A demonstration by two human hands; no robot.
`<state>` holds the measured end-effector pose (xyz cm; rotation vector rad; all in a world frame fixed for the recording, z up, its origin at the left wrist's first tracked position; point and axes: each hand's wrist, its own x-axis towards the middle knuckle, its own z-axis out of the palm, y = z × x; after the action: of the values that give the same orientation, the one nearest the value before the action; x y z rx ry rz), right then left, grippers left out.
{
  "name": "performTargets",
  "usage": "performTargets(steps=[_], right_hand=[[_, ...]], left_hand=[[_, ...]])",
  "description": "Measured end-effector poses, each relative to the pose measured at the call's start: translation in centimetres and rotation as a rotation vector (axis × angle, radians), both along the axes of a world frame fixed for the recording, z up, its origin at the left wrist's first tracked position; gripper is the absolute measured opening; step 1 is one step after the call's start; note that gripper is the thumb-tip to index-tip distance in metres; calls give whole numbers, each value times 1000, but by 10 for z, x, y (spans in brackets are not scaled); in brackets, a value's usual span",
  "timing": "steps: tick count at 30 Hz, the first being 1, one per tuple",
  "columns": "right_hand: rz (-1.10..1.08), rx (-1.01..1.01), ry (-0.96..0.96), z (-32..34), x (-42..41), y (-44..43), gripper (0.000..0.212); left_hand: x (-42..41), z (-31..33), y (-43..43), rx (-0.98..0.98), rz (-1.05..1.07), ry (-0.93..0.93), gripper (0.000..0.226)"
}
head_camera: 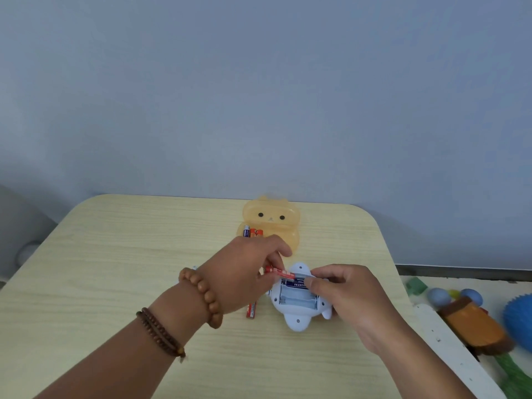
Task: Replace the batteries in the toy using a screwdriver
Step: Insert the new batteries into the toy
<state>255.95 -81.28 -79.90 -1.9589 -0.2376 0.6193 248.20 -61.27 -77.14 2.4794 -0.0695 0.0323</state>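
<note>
A white toy (296,308) lies upside down on the table, its battery bay open; one blue battery (295,284) sits in the top slot and the lower slots look bare. My left hand (244,272) pinches a red battery (280,272) by its left end, over the toy's upper edge. My right hand (342,292) holds the toy's right side, fingertips by the red battery's right end. Another red battery (251,309) lies on the table just left of the toy. No screwdriver is visible.
An orange translucent bear-shaped box (272,223) stands open at the table's far edge, with several batteries (253,233) in it. Something small and pale (193,268) peeks out behind my left wrist. Colourful toys (472,318) lie off the table's right edge (403,283).
</note>
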Motion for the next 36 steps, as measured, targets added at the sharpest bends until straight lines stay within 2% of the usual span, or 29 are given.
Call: performTargets(steps=[7, 17, 22, 25, 29, 33, 36], right_hand=[[-7, 21, 6, -6, 0, 0, 7], [24, 109, 54, -6, -4, -2, 8], [10, 109, 64, -8, -5, -2, 8], [-8, 98, 79, -7, -4, -1, 20], [-2, 97, 58, -4, -5, -1, 14], [-15, 84, 80, -3, -5, -3, 15], [-23, 92, 97, -2, -5, -5, 16]], left_hand=[[7, -3, -11, 160, -102, -24, 17], [9, -13, -20, 148, -32, -46, 11], [11, -15, -22, 76, 11, -35, 16], [12, -17, -25, 74, 49, -48, 17], [13, -20, -27, 92, 69, -59, 20], [12, -20, -27, 35, 46, -36, 23], [7, -14, -20, -169, 129, -11, 21]])
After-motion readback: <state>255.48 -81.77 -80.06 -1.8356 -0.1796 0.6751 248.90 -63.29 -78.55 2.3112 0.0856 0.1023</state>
